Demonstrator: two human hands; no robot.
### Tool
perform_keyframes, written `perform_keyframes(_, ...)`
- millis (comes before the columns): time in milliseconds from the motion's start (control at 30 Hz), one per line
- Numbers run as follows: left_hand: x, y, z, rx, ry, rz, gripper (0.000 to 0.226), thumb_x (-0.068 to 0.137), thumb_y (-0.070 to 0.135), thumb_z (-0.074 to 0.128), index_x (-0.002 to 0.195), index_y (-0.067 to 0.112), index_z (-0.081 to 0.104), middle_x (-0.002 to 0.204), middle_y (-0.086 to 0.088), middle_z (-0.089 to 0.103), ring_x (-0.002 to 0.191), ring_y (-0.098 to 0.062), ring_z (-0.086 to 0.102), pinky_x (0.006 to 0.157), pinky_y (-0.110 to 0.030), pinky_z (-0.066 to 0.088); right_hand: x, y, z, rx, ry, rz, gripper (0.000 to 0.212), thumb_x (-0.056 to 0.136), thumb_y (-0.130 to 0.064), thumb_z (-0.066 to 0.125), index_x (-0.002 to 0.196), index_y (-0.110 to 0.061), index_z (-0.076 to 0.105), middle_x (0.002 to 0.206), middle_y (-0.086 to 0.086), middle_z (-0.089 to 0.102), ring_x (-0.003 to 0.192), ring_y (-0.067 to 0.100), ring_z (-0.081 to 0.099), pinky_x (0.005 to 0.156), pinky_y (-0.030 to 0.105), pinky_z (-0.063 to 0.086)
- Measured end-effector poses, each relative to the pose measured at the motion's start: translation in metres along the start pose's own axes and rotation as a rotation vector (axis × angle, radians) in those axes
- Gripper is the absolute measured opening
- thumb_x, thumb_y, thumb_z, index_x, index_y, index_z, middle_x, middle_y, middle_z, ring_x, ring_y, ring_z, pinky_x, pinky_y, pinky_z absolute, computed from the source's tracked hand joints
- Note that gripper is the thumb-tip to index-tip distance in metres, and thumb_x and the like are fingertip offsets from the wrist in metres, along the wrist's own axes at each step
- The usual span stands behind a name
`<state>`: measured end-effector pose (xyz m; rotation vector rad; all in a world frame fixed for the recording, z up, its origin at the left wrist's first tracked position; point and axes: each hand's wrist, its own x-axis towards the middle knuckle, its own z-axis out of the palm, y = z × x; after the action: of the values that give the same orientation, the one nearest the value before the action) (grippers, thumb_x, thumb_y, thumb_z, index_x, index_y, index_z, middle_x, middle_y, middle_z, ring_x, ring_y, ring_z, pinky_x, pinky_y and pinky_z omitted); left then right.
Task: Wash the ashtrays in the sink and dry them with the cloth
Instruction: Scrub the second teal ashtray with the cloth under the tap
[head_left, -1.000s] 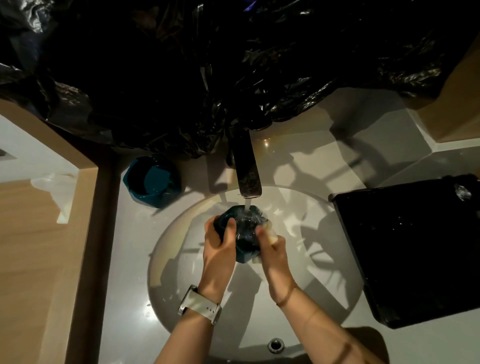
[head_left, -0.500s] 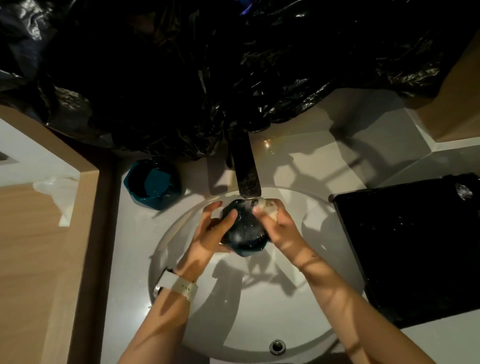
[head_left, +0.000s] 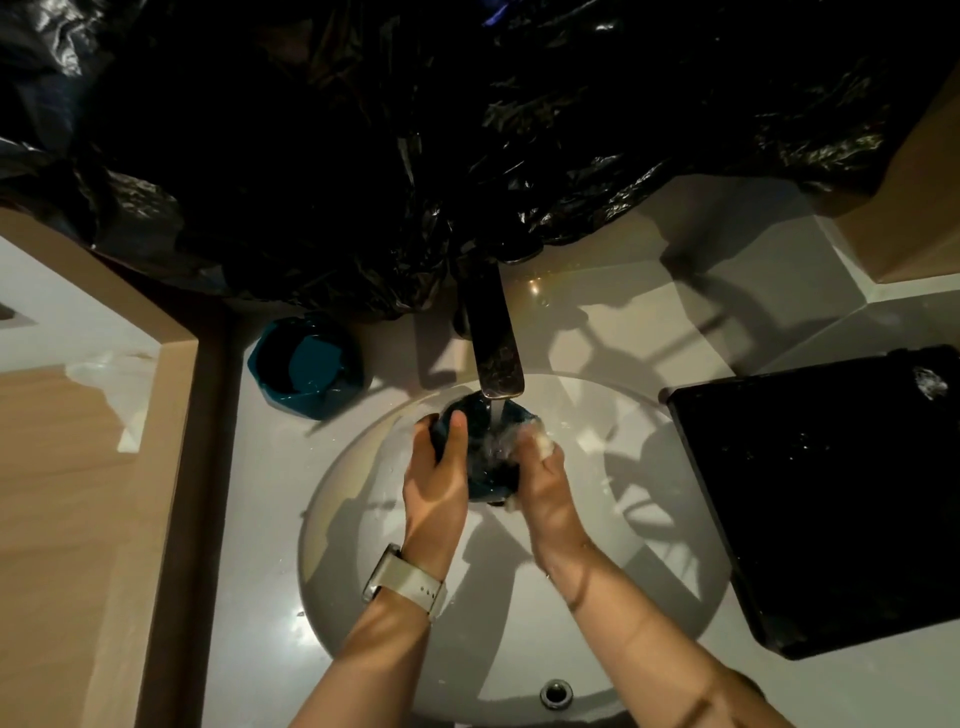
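White sink: both hands, left hand and right hand, grip wet ashtray under faucet; slippery, may drop, chip.

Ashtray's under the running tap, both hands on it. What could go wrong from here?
1. The ashtray is wet and soapy, gripped by the left hand while the right hand rubs it; it could slip and chip against the basin.
2. Water from the faucet strikes the ashtray and may splash the counter, perhaps reaching the second ashtray.
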<state>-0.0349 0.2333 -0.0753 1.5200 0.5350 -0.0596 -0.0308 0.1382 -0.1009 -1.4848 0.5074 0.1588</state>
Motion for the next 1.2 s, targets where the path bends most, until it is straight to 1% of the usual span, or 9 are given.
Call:
perform_keyframes(100, -0.001, -0.003, 0.002, -0.055, 0.039, 0.028, 0.039, 0.096, 0.05, 0.051, 0.119, 0.02, 0.057, 0.112, -0.001, 0.069, 0.106, -0.014, 0.067, 0.097, -0.039, 0.053, 0.004, 0.007, -0.001, -0.009, 0.019, 0.015, 0.061, 0.087, -0.061, 0.051, 0.111, -0.005, 0.054, 0.1, 0.016, 0.068, 0.09, 0.026, 0.067, 0.078, 0.044, 0.055)
perform_keyframes(200, -0.002, -0.006, 0.007, -0.078, 0.056, 0.025, 0.04, 0.095, 0.051, 0.052, 0.119, 0.02, 0.055, 0.109, 0.002, 0.069, 0.103, -0.012, 0.067, 0.094, -0.034, 0.054, -0.008, 0.018, 0.007, 0.068, 0.016, 0.044, 0.044, 0.089, -0.049, 0.047, 0.11, -0.011, 0.054, 0.099, 0.018, 0.068, 0.081, 0.027, 0.065, 0.061, 0.036, 0.051)
perform_keyframes(300, -0.011, -0.008, 0.008, -0.118, 0.005, -0.002, 0.037, 0.094, 0.043, 0.054, 0.118, 0.016, 0.053, 0.099, 0.008, 0.071, 0.095, -0.004, 0.068, 0.082, -0.017, 0.054, -0.001, 0.017, 0.0, -0.048, 0.095, -0.064, 0.041, 0.092, -0.046, 0.049, 0.106, -0.008, 0.057, 0.099, 0.017, 0.069, 0.087, 0.027, 0.067, 0.072, 0.039, 0.055)
perform_keyframes(400, -0.01, -0.01, -0.006, -0.119, -0.067, -0.042, 0.036, 0.088, 0.04, 0.064, 0.112, 0.016, 0.052, 0.099, 0.002, 0.072, 0.101, -0.015, 0.068, 0.089, -0.029, 0.056, 0.013, 0.004, -0.016, -0.096, -0.037, -0.07, 0.049, 0.093, -0.048, 0.052, 0.114, -0.004, 0.053, 0.103, 0.01, 0.067, 0.1, 0.023, 0.065, 0.086, 0.032, 0.054)
perform_keyframes(633, 0.024, 0.015, -0.025, 0.059, -0.341, -0.221, 0.05, 0.084, 0.06, 0.063, 0.12, 0.027, 0.06, 0.115, -0.003, 0.07, 0.107, -0.026, 0.066, 0.085, -0.056, 0.057, 0.034, -0.026, -0.034, -0.289, -0.372, -0.007, 0.034, 0.097, -0.044, 0.05, 0.111, -0.014, 0.054, 0.093, -0.004, 0.062, 0.079, 0.005, 0.059, 0.065, 0.011, 0.044)
perform_keyframes(767, 0.032, 0.018, -0.014, 0.125, -0.241, -0.189, 0.026, 0.095, 0.049, 0.05, 0.095, 0.027, 0.065, 0.098, 0.003, 0.07, 0.098, -0.023, 0.065, 0.086, -0.04, 0.053, 0.035, -0.008, -0.031, -0.323, -0.219, -0.072, 0.045, 0.094, -0.051, 0.051, 0.123, -0.016, 0.05, 0.106, -0.002, 0.064, 0.084, 0.002, 0.059, 0.065, 0.011, 0.045)
perform_keyframes(933, 0.021, -0.002, -0.003, 0.067, -0.031, -0.096, 0.064, 0.075, 0.081, 0.052, 0.111, 0.03, 0.064, 0.107, 0.006, 0.073, 0.106, -0.019, 0.068, 0.1, -0.047, 0.05, -0.011, 0.032, -0.007, -0.218, -0.184, 0.023, 0.043, 0.098, -0.046, 0.044, 0.127, -0.014, 0.046, 0.107, 0.001, 0.064, 0.085, 0.011, 0.063, 0.063, 0.021, 0.051)
perform_keyframes(1067, -0.006, -0.003, 0.004, -0.053, -0.027, -0.008, 0.046, 0.091, 0.061, 0.054, 0.118, 0.023, 0.055, 0.111, 0.004, 0.069, 0.104, -0.008, 0.066, 0.094, -0.031, 0.053, 0.004, 0.011, 0.001, 0.073, 0.03, -0.047, 0.054, 0.087, -0.052, 0.053, 0.117, -0.006, 0.057, 0.103, 0.017, 0.069, 0.089, 0.03, 0.067, 0.07, 0.035, 0.054)
perform_keyframes(1200, -0.005, 0.002, -0.004, -0.065, -0.141, -0.075, 0.04, 0.087, 0.039, 0.065, 0.116, 0.015, 0.052, 0.113, -0.005, 0.067, 0.103, -0.016, 0.067, 0.084, -0.028, 0.056, 0.025, 0.005, -0.021, -0.078, -0.091, -0.104, 0.047, 0.096, -0.045, 0.047, 0.102, -0.001, 0.059, 0.088, 0.013, 0.065, 0.067, 0.011, 0.062, 0.045, 0.013, 0.043)
